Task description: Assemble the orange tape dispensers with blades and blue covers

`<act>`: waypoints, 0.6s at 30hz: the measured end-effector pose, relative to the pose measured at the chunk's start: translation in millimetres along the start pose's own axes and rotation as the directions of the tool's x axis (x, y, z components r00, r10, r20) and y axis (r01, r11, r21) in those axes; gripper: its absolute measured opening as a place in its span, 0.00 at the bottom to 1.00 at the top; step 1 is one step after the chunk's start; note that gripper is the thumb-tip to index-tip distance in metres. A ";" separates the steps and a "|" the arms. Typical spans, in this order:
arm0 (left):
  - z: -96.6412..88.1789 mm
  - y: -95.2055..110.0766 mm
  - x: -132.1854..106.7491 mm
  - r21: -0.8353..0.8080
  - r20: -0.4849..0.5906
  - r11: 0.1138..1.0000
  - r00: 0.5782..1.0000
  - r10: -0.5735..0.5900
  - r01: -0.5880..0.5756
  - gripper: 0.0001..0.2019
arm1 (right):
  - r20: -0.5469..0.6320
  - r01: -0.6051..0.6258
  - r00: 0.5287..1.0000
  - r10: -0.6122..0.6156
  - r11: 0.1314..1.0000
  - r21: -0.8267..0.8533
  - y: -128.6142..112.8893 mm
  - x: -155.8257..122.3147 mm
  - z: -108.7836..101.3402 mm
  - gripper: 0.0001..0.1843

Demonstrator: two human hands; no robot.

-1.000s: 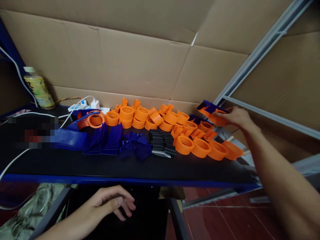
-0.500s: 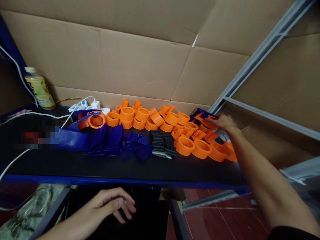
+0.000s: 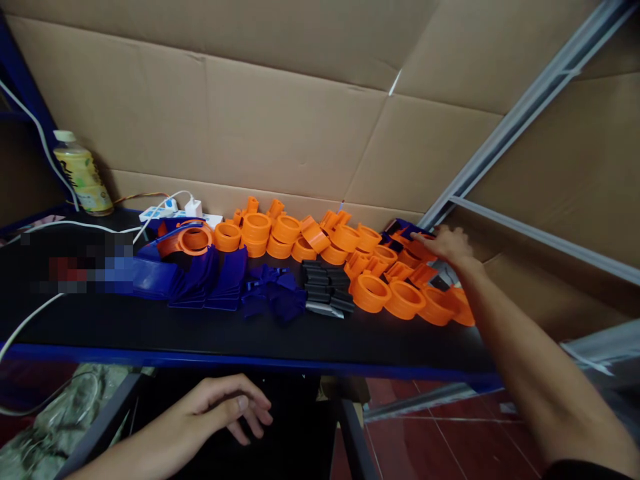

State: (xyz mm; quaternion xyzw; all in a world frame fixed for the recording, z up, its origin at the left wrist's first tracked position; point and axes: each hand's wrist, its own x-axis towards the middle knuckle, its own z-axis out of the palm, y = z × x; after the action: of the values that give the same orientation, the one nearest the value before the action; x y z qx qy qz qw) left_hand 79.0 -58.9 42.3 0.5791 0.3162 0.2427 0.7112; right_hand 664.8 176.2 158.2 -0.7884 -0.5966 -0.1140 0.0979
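At the table's far right, my right hand [image 3: 451, 245] is stretched over the orange and dark blue plastic parts [image 3: 403, 230]. Its fingers look spread; the thumb side reaches the edge of an orange piece, and I cannot tell whether it touches. Just below lie several orange plastic rings [image 3: 404, 299] with short stems. My left hand [image 3: 233, 405] hangs in front of the table's edge, fingers loosely bent and apart, holding nothing. Along the table are black grip-like pieces [image 3: 327, 288], small blue parts [image 3: 274, 291] and fanned stacks of blue flat pieces [image 3: 227, 277].
A yellow-labelled bottle [image 3: 84, 175] stands at the back left, near a white power strip [image 3: 213, 221] with cables. Cardboard [image 3: 280, 120] walls the back. A metal frame bar [image 3: 505, 127] slants up at the right. A blue edge [image 3: 250, 365] fronts the black table.
My right hand has lifted slightly and its fingers are more spread over the parts at the far right. My left hand stays where it was. The view has shifted slightly.
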 end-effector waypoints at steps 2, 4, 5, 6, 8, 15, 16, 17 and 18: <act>-0.4 -0.5 0.8 -0.001 -0.002 1.000 1.000 0.003 -0.003 0.18 | -0.045 0.027 0.999 -0.026 0.999 0.026 -17.4 -5.7 -6.7 0.46; -0.5 -1.3 1.3 0.004 0.006 1.000 1.000 0.001 -0.001 0.18 | -0.012 0.129 0.992 -0.128 0.988 0.083 -37.7 -8.9 -11.5 0.37; -0.5 -1.7 1.4 0.008 0.011 1.000 1.000 -0.001 0.001 0.18 | 0.031 0.189 0.981 -0.194 0.974 0.122 -48.0 -9.7 -12.9 0.34; -0.4 -2.0 1.3 0.012 0.013 1.000 1.000 -0.004 0.004 0.18 | 0.080 0.237 0.964 -0.252 0.957 0.165 -58.0 -10.1 -13.4 0.33; 0.0 -2.2 0.7 0.015 0.007 1.000 1.000 -0.011 0.011 0.18 | 0.174 0.289 0.926 -0.336 0.924 0.249 -75.7 -10.0 -12.2 0.35; 0.0 -0.4 -0.8 0.030 0.013 1.000 1.000 -0.009 0.009 0.18 | 0.309 0.273 0.860 -0.406 0.878 0.394 -96.7 -3.8 -5.0 0.37; -0.3 -0.2 -0.8 0.031 0.016 0.999 1.000 -0.010 0.010 0.18 | 0.315 0.258 0.863 -0.395 0.881 0.396 -93.5 -3.0 -6.1 0.37; -0.7 -0.1 -0.7 0.031 0.018 0.999 1.000 -0.011 0.010 0.18 | 0.322 0.242 0.867 -0.379 0.887 0.393 -89.2 -2.5 -7.5 0.35; -1.0 -0.2 -0.5 0.030 0.018 0.999 1.000 -0.011 0.011 0.17 | 0.327 0.226 0.873 -0.362 0.894 0.386 -84.3 -2.1 -9.1 0.33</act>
State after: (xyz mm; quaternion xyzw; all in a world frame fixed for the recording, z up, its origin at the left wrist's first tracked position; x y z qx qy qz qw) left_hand 77.9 -58.6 42.0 0.5903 0.3164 0.2285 0.7065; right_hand 582.5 194.4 167.8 -0.6650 -0.7288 0.1351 0.0913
